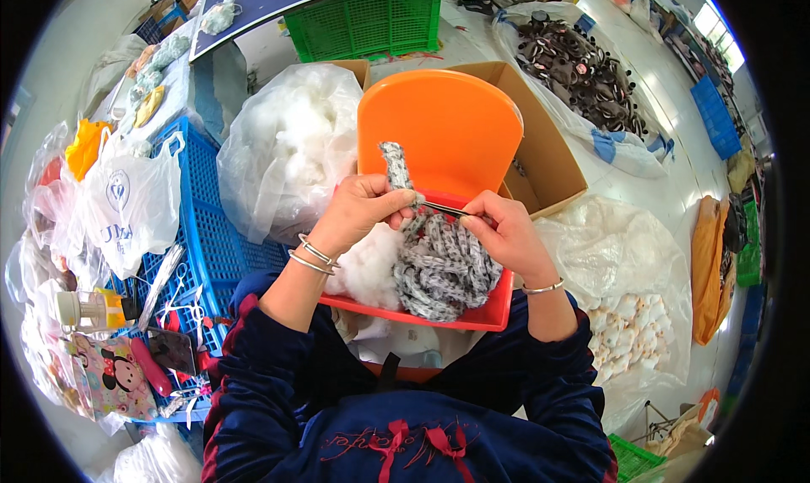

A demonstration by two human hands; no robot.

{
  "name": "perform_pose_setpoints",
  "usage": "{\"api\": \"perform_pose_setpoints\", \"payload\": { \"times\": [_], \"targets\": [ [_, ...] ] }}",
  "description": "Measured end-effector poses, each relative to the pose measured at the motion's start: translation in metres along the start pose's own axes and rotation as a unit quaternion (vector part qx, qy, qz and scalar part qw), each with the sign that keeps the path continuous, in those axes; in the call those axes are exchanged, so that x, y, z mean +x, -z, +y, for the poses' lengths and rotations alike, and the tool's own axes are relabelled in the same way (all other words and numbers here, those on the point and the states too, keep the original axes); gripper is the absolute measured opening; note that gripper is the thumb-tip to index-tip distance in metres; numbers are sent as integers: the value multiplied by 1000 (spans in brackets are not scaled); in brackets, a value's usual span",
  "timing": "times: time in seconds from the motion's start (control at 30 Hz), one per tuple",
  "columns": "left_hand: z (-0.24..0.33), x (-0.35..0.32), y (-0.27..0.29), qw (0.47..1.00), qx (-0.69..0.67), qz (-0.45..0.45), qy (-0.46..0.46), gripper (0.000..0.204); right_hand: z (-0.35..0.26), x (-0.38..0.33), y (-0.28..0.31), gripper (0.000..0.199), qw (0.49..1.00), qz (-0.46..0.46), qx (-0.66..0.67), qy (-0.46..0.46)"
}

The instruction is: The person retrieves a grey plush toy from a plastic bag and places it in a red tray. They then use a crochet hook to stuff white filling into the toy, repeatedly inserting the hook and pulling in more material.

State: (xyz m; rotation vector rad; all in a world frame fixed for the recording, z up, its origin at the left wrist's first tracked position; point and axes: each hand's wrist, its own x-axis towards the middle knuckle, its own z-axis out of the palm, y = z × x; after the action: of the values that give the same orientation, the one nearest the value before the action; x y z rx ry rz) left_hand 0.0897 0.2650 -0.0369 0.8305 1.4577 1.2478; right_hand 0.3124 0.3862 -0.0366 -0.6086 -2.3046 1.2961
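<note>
My left hand (359, 209) is closed on a small tube-shaped grey-and-white knitted piece (395, 164), which points up from between thumb and fingers. My right hand (508, 234) pinches a thin dark metal rod-like tool (444, 209). The tool's tip reaches the lower end of the knitted piece at my left fingertips; its exact kind is hard to make out. Below my hands, a heap of similar grey knitted pieces (447, 272) lies in a red tray (451, 321) in front of me. White fluffy stuffing (367, 265) sits beside the heap, under my left wrist.
An orange chair back (439, 129) rises behind the tray, with a cardboard box (548, 158) beyond it. A clear bag of stuffing (291, 141) stands left, near blue crates (211, 238) bearing scissors and a phone. Bags of small pieces (637, 331) lie at right.
</note>
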Motion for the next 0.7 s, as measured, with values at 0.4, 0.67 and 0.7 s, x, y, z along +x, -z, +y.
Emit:
{"api": "perform_pose_setpoints", "payload": {
  "times": [0.4,0.67,0.7],
  "targets": [
    [-2,-1,4,999,7,-16,-32,14,7,0,0,8,1000,14,2,-5],
    [1,-2,3,999,-5,-26,-30,13,6,0,-1,8,1000,11,0,-7],
    [2,-2,2,999,-8,-28,-30,13,6,0,0,8,1000,11,-6,-2]
  ]
}}
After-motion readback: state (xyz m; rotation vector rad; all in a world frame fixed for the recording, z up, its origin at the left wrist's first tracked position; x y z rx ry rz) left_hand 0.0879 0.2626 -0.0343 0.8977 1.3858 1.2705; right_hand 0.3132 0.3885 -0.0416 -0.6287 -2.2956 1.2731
